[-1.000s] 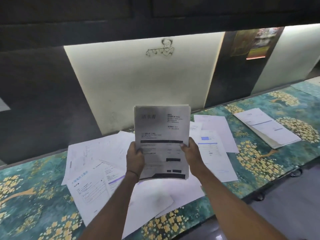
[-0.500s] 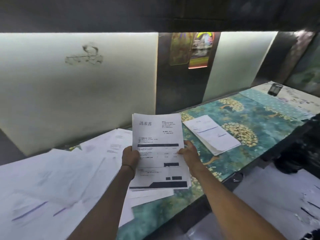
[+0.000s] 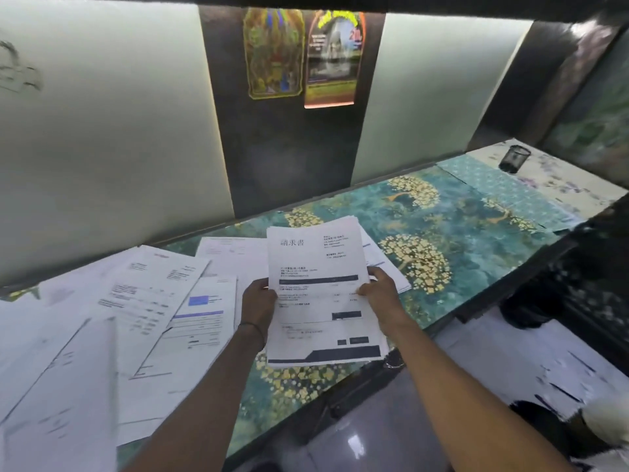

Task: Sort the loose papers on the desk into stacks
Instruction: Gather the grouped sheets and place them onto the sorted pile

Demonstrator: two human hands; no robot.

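A thin bundle of white printed paper sheets with black bars [image 3: 316, 267] is held up over the front edge of the teal desk with gold trees [image 3: 459, 233]. The left hand [image 3: 259, 304] grips its left side and the right hand [image 3: 381, 298] grips its right side. Loose white papers [image 3: 153, 301] lie spread over the desk's left part. A black mesh cup [image 3: 514, 159] stands near the far right corner.

Both hands hold a sheaf of printed papers [image 3: 320, 294] above the patterned teal desk [image 3: 452, 216]: the left hand [image 3: 258, 303] grips its left edge, the right hand [image 3: 381, 294] its right edge. Loose papers [image 3: 143, 311] lie scattered to the left. 2 posters [image 3: 303, 52] hang on the dark wall panel.
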